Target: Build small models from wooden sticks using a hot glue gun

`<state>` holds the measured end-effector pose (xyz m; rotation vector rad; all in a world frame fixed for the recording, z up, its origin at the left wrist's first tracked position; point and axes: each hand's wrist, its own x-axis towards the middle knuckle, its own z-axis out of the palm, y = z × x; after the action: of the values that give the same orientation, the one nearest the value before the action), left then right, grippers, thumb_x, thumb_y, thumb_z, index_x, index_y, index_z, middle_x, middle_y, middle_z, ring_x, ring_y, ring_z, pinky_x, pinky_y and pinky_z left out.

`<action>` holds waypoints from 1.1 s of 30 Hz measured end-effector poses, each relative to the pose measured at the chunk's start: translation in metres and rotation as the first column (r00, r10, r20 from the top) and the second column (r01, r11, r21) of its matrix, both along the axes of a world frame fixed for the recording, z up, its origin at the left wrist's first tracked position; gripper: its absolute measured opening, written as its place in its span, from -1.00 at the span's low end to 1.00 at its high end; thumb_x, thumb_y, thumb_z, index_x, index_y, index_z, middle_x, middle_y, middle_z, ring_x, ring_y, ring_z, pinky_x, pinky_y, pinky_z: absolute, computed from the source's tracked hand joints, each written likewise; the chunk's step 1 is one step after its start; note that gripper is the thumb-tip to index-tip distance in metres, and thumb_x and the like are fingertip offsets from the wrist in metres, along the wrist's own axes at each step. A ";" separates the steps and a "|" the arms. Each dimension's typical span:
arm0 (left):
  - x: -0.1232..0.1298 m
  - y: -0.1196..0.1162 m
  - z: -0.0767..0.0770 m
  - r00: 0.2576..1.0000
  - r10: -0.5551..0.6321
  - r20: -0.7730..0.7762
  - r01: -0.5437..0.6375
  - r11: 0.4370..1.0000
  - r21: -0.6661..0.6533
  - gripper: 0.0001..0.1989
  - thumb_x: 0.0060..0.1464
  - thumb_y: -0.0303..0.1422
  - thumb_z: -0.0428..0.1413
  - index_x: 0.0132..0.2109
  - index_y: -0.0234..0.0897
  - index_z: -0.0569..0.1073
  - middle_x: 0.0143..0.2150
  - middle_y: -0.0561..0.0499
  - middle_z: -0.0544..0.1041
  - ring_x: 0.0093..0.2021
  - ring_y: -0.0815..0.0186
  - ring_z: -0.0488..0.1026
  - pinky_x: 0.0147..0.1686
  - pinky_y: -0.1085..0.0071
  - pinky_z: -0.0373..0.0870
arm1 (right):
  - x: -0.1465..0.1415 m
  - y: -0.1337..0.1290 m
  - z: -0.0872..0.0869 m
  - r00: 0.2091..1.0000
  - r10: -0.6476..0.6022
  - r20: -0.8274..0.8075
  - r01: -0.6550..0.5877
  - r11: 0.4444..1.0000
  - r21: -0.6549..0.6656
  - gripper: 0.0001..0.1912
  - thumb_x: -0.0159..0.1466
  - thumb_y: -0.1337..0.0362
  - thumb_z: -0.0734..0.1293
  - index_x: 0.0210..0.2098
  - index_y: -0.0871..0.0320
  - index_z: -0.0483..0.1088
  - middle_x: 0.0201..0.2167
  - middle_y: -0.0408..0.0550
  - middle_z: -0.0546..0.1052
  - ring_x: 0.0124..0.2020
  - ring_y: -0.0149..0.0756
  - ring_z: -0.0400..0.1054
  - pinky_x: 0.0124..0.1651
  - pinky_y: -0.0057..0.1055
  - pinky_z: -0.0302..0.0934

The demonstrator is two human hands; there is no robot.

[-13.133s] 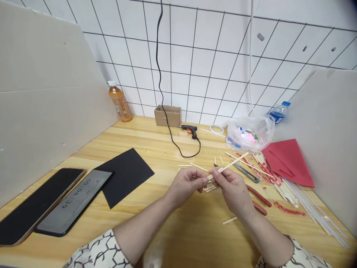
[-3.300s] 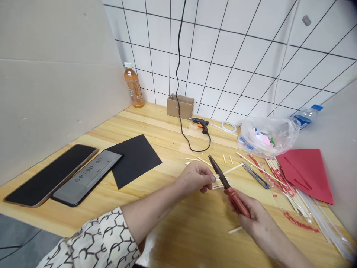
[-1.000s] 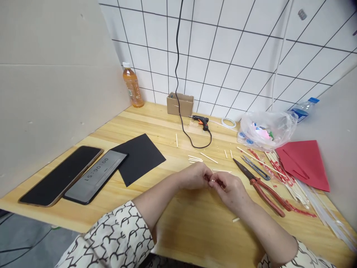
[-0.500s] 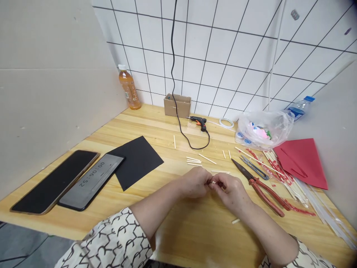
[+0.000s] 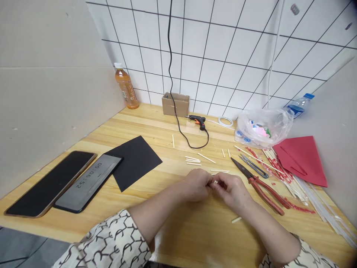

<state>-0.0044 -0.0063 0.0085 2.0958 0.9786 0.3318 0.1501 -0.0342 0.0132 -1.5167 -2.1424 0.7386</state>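
Head view: both hands are working close together over the worktop [image 5: 195, 232], at a short pale stick [image 5: 215, 182].
Right hand [image 5: 233, 190] is pinching the stick, mostly hidden by fingers; left hand [image 5: 196, 185] is lying curled against it, grip too covered to tell. Loose short sticks [image 5: 193, 160] are lying far-left, pliers [image 5: 253, 180] resting right. Step in hand seems to be fingertip handling; next move is probably calling for a light, steady pinch.
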 end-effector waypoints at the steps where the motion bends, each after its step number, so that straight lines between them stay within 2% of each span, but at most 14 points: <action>1: -0.001 0.002 -0.002 0.998 0.020 0.061 -0.017 0.998 -0.053 -0.85 -0.11 -0.45 0.00 -0.51 -0.34 0.44 -0.57 0.06 0.43 -0.49 0.36 0.31 -0.54 0.52 0.11 | 0.002 0.002 0.000 0.998 -0.030 -0.052 0.028 0.999 -0.046 -0.85 0.11 0.27 0.23 -0.54 0.17 0.34 -0.63 -0.15 0.37 -0.57 -0.40 0.19 -0.50 -0.46 0.03; 3: -0.002 0.005 -0.003 0.978 0.076 0.194 -0.034 0.977 -0.210 -0.80 -0.06 -0.37 0.01 -0.54 -0.36 0.44 -0.63 0.09 0.36 -0.55 0.42 0.24 -0.55 0.53 0.10 | 0.007 0.008 0.000 0.966 -0.111 -0.231 0.072 0.982 -0.173 -0.82 0.06 0.19 0.30 -0.56 0.18 0.34 -0.66 -0.18 0.35 -0.61 -0.44 0.15 -0.53 -0.48 0.01; 4: -0.003 0.007 -0.003 0.960 0.108 0.258 -0.025 0.953 -0.303 -0.76 -0.05 -0.33 0.02 -0.55 -0.37 0.44 -0.64 0.10 0.33 -0.57 0.44 0.21 -0.55 0.53 0.10 | 0.010 0.011 0.000 0.925 -0.164 -0.342 0.082 0.967 -0.242 -0.79 0.03 0.16 0.33 -0.55 0.19 0.35 -0.67 -0.19 0.35 -0.62 -0.46 0.15 -0.54 -0.49 0.00; 6: -0.006 0.010 0.000 0.904 0.181 0.387 0.020 0.888 -0.460 -0.73 -0.04 -0.27 0.06 -0.54 -0.39 0.46 -0.63 0.08 0.35 -0.57 0.46 0.21 -0.51 0.53 0.15 | 0.015 0.016 0.002 0.800 -0.268 -0.536 0.067 0.929 -0.365 -0.75 -0.03 0.13 0.40 -0.54 0.21 0.36 -0.68 -0.20 0.35 -0.64 -0.50 0.14 -0.55 -0.51 0.00; 8: -0.007 0.012 0.003 0.832 0.253 0.494 0.074 0.831 -0.551 -0.73 -0.07 -0.23 0.11 -0.49 -0.39 0.50 -0.60 0.05 0.40 -0.54 0.44 0.25 -0.47 0.52 0.19 | 0.018 0.018 0.004 0.670 -0.351 -0.655 0.028 0.893 -0.450 -0.73 -0.07 0.15 0.45 -0.56 0.22 0.36 -0.70 -0.19 0.37 -0.66 -0.52 0.13 -0.56 -0.53 -0.01; 11: -0.009 0.011 0.006 0.745 0.295 0.598 0.158 0.794 -0.588 -0.72 -0.12 -0.21 0.17 -0.36 -0.37 0.55 -0.53 -0.01 0.47 -0.49 0.41 0.33 -0.42 0.50 0.24 | 0.018 0.019 0.010 0.527 -0.420 -0.739 -0.017 0.864 -0.504 -0.73 -0.10 0.18 0.47 -0.59 0.23 0.36 -0.73 -0.18 0.37 -0.68 -0.55 0.10 -0.58 -0.55 -0.06; 15: -0.009 0.008 0.006 0.688 0.288 0.666 0.231 0.783 -0.578 -0.71 -0.14 -0.23 0.20 -0.26 -0.34 0.56 -0.45 -0.05 0.53 -0.45 0.39 0.37 -0.35 0.45 0.29 | 0.017 0.017 0.014 0.419 -0.435 -0.797 -0.037 0.869 -0.493 -0.75 -0.09 0.22 0.48 -0.59 0.22 0.35 -0.75 -0.19 0.35 -0.69 -0.54 0.11 -0.58 -0.56 -0.06; 18: -0.007 0.006 0.005 0.668 0.309 0.677 0.227 0.782 -0.581 -0.74 -0.17 -0.29 0.23 -0.28 -0.33 0.57 -0.44 -0.04 0.53 -0.43 0.39 0.38 -0.33 0.45 0.30 | 0.016 0.015 0.015 0.372 -0.438 -0.819 -0.049 0.871 -0.488 -0.76 -0.08 0.23 0.47 -0.59 0.23 0.36 -0.73 -0.18 0.37 -0.67 -0.54 0.14 -0.58 -0.57 -0.04; 23: 0.000 0.001 0.004 0.610 0.379 0.696 0.140 0.813 -0.565 -0.81 -0.18 -0.34 0.25 -0.35 -0.34 0.58 -0.46 -0.04 0.54 -0.44 0.37 0.40 -0.34 0.45 0.33 | 0.010 0.011 0.016 0.301 -0.477 -0.826 -0.045 0.858 -0.512 -0.76 -0.09 0.25 0.49 -0.57 0.21 0.36 -0.69 -0.17 0.40 -0.63 -0.51 0.19 -0.53 -0.55 0.03; 26: 0.003 -0.002 0.004 0.576 0.400 0.713 0.073 0.844 -0.532 -0.83 -0.17 -0.34 0.24 -0.37 -0.34 0.58 -0.48 -0.04 0.54 -0.45 0.37 0.40 -0.36 0.45 0.33 | 0.008 0.009 0.017 0.288 -0.470 -0.835 -0.016 0.869 -0.494 -0.74 -0.09 0.23 0.49 -0.57 0.21 0.35 -0.68 -0.19 0.38 -0.63 -0.52 0.17 -0.53 -0.55 0.01; 28: 0.004 -0.003 0.004 0.580 0.401 0.709 0.030 0.859 -0.511 -0.83 -0.16 -0.35 0.23 -0.36 -0.34 0.58 -0.48 -0.04 0.55 -0.44 0.37 0.40 -0.35 0.45 0.33 | 0.009 0.009 0.018 0.334 -0.404 -0.852 0.022 0.907 -0.421 -0.75 -0.05 0.20 0.46 -0.57 0.21 0.35 -0.71 -0.21 0.34 -0.64 -0.53 0.13 -0.55 -0.54 -0.01; 30: 0.002 -0.003 0.006 0.611 0.386 0.692 0.025 0.863 -0.504 -0.83 -0.15 -0.34 0.22 -0.36 -0.35 0.58 -0.46 -0.04 0.55 -0.42 0.35 0.41 -0.33 0.44 0.33 | 0.011 0.008 0.019 0.424 -0.331 -0.843 0.084 0.941 -0.327 -0.76 -0.02 0.18 0.44 -0.55 0.20 0.36 -0.71 -0.23 0.32 -0.64 -0.52 0.13 -0.54 -0.53 0.01; 33: -0.001 -0.002 0.011 0.681 0.322 0.658 0.096 0.851 -0.517 -0.79 -0.13 -0.32 0.21 -0.31 -0.34 0.57 -0.37 -0.06 0.56 -0.31 0.29 0.44 -0.23 0.39 0.33 | 0.013 0.005 0.024 0.592 -0.287 -0.753 0.175 0.958 -0.227 -0.76 -0.01 0.15 0.42 -0.53 0.19 0.36 -0.67 -0.21 0.37 -0.60 -0.47 0.20 -0.49 -0.50 0.09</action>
<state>-0.0058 -0.0078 0.0197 1.2087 0.6033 0.8063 0.1628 -0.0289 0.0370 -1.1600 -1.2187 1.1872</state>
